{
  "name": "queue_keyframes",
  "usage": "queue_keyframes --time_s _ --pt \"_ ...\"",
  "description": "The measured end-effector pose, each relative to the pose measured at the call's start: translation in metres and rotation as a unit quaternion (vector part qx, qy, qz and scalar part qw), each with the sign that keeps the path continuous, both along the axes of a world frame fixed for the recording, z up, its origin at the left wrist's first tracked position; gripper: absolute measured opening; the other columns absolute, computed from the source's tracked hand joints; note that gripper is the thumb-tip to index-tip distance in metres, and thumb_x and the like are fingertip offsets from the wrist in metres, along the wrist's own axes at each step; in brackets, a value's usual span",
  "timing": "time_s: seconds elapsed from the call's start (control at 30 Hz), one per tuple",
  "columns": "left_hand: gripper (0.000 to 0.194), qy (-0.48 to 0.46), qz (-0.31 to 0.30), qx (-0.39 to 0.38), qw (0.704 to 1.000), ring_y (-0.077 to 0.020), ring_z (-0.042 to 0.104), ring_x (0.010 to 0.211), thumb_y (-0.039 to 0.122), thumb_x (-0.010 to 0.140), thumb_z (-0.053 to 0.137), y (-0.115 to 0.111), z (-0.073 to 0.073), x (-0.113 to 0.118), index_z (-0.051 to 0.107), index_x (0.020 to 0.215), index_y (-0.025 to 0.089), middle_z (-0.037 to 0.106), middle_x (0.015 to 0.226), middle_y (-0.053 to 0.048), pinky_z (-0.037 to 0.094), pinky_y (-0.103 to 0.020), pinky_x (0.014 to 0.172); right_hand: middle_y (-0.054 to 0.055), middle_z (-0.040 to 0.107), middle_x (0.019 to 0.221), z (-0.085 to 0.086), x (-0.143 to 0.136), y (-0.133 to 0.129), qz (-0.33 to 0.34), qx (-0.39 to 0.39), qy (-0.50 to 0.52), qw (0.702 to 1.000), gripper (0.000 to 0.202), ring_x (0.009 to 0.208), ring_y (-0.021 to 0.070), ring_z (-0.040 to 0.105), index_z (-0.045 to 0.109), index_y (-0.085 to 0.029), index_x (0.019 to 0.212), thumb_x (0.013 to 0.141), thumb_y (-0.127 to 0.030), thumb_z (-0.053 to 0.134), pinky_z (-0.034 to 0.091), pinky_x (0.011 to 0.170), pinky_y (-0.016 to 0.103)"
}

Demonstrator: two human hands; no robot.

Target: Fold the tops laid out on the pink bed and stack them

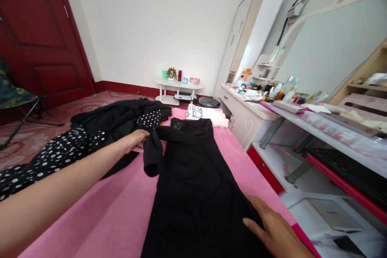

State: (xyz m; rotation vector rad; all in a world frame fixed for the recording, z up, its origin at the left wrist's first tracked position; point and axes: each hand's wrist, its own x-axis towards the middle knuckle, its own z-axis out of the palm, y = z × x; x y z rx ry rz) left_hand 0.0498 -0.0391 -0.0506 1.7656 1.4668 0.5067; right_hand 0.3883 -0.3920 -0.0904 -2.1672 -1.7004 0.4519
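Observation:
A long black garment [193, 177] with a high collar-like top lies spread lengthwise on the pink bed cover [99, 213]. One sleeve [153, 155] is folded across its upper left side, the cuff pointing toward me. At that sleeve's left edge is my left hand [136, 140], its fingers curled closed against the black fabric; the fingertips are partly hidden. My right hand [272, 225] rests along the garment's lower right edge, with thumb and forefinger apart and the thumb on top of the cloth. Its other fingers are out of sight.
Black clothing [121, 115] and a white-dotted black cloth [60, 153] are heaped at the left. Folded pale cloths [208, 115] lie at the bed's far end. A cluttered dressing table [242, 96] and a shelf desk [332, 125] flank the right. A folding chair [21, 96] stands left.

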Motion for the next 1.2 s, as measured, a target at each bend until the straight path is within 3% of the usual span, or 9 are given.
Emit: queue_keyframes --time_s 0.1,0.2,0.37,0.5,0.6,0.8,0.9,1.03,1.2 --pt "0.046 0.119 -0.039 0.156 0.98 -0.0237 0.065 0.091 0.037 0.079 0.054 0.002 -0.014 -0.008 0.054 0.12 0.017 0.067 0.106 -0.009 0.05 -0.037 0.085 0.008 0.056 0.131 -0.001 0.002 0.001 -0.003 0.007 0.014 1.0 0.052 0.118 0.0262 0.054 0.053 -0.023 0.129 0.08 -0.042 0.056 0.042 0.101 0.037" --pt "0.043 0.122 -0.135 0.288 0.94 -0.0224 0.056 0.11 0.044 0.086 0.044 -0.009 -0.02 0.006 0.057 0.119 0.019 0.06 0.12 -0.008 0.041 -0.033 0.099 0.008 0.056 0.131 -0.001 0.004 0.004 0.001 0.006 0.019 1.0 0.051 0.117 0.0261 0.055 0.054 -0.024 0.128 0.08 -0.042 0.055 0.041 0.102 0.037" --pt "0.064 0.219 -0.217 0.316 0.897 -0.0296 0.046 0.121 0.044 0.076 0.063 -0.025 -0.028 0.049 0.044 0.136 0.027 0.048 0.134 -0.01 0.04 -0.04 0.097 0.007 0.061 0.125 0.007 0.0 0.01 0.003 -0.008 0.029 1.0 0.046 0.113 0.0257 0.058 0.058 -0.022 0.124 0.082 -0.041 0.052 0.044 0.099 0.035" --pt "0.041 0.267 -0.216 0.321 0.882 -0.0251 0.059 0.102 0.029 0.088 0.048 -0.02 -0.034 0.065 0.052 0.129 0.028 0.06 0.113 -0.01 0.046 -0.035 0.086 0.006 0.065 0.118 0.017 -0.011 0.013 -0.013 0.016 0.095 0.995 0.043 0.11 0.028 0.06 0.064 -0.024 0.117 0.08 -0.044 0.054 0.046 0.097 0.038" --pt "0.036 0.25 -0.2 0.337 0.885 -0.0223 0.061 0.095 0.028 0.09 0.043 -0.014 -0.017 0.069 0.056 0.124 0.032 0.062 0.109 -0.006 0.047 -0.031 0.08 0.008 0.063 0.123 0.028 -0.021 0.015 -0.018 0.037 0.184 0.982 0.045 0.115 0.0273 0.056 0.063 -0.022 0.118 0.081 -0.047 0.055 0.043 0.101 0.039" --pt "0.036 0.185 -0.141 0.435 0.87 -0.0226 0.06 0.096 0.027 0.088 0.043 -0.007 0.048 0.083 0.058 0.12 0.032 0.061 0.108 -0.003 0.046 -0.031 0.082 0.01 0.057 0.13 0.048 -0.044 0.019 -0.029 0.048 0.3 0.952 0.057 0.123 0.0261 0.05 0.055 -0.021 0.125 0.077 -0.051 0.059 0.035 0.107 0.041" --pt "0.034 0.18 -0.127 0.467 0.857 -0.0233 0.06 0.098 0.027 0.088 0.043 -0.003 0.069 0.087 0.059 0.118 0.034 0.062 0.108 -0.002 0.046 -0.032 0.083 0.009 0.057 0.128 0.053 -0.056 0.017 -0.044 0.055 0.316 0.946 0.058 0.123 0.0247 0.049 0.054 -0.024 0.126 0.076 -0.052 0.061 0.033 0.108 0.04" --pt "0.034 0.18 -0.096 0.485 0.85 -0.0224 0.06 0.099 0.027 0.088 0.043 0.001 0.079 0.082 0.059 0.117 0.035 0.062 0.109 -0.001 0.046 -0.031 0.083 0.008 0.056 0.126 0.055 -0.071 0.013 -0.042 0.039 0.356 0.933 0.056 0.121 0.0226 0.049 0.053 -0.024 0.127 0.078 -0.051 0.06 0.037 0.105 0.035" --pt "0.037 0.216 -0.098 0.466 0.852 -0.0222 0.059 0.1 0.025 0.086 0.045 0.009 0.067 0.058 0.06 0.118 0.036 0.061 0.11 -0.002 0.046 -0.03 0.08 0.007 0.06 0.113 0.049 -0.088 0.008 0.008 -0.055 0.387 0.92 0.06 0.091 0.0179 0.061 0.053 -0.027 0.129 0.075 -0.051 0.064 0.049 0.08 0.028"
